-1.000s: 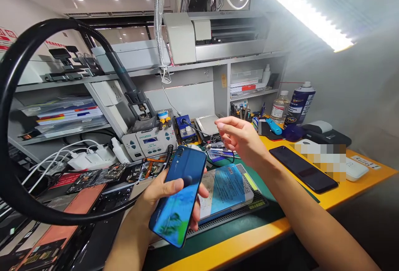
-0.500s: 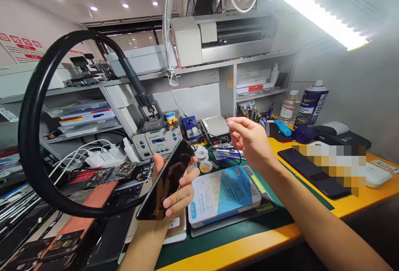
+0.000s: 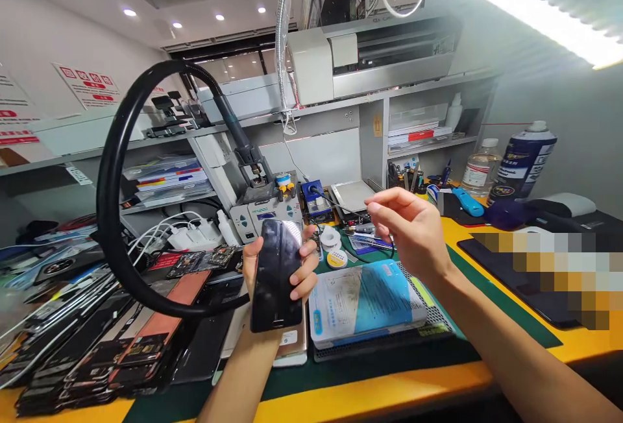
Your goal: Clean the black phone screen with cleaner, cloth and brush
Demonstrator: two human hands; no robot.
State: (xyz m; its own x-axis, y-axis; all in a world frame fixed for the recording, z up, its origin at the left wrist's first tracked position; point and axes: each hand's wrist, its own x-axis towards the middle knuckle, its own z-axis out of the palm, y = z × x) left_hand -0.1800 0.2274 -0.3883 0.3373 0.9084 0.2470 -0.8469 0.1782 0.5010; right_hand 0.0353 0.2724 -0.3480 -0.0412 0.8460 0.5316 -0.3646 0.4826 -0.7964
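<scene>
A black smartphone [image 3: 278, 280] stands tilted up in my left hand [image 3: 305, 272], its dark glossy screen towards me. The thumb lies along one edge and the fingers wrap round the other. To its right, my right hand [image 3: 416, 231] is raised in a pinch, thumb against forefinger. Whatever sits between those fingertips, if anything, is too small to make out. Below the right hand lies a blue and white flat box [image 3: 365, 303] on a perforated grey plate. Under my left wrist is a gold-coloured tablet-like device [image 3: 294, 338].
Stacked phone parts [image 3: 150, 345] cover the left side. A black flexible hose [image 3: 114, 215] loops over them from the rework station [image 3: 250, 218]. Solder spools [image 3: 335, 258] lie behind the box. A dark flat phone [image 3: 516, 280], spray can [image 3: 523, 160] and bottle [image 3: 479, 167] stand right.
My left hand has turned the phone from a slanted, edge-on pose to face me more squarely. The whole view has shifted left, and my right hand keeps its pinch.
</scene>
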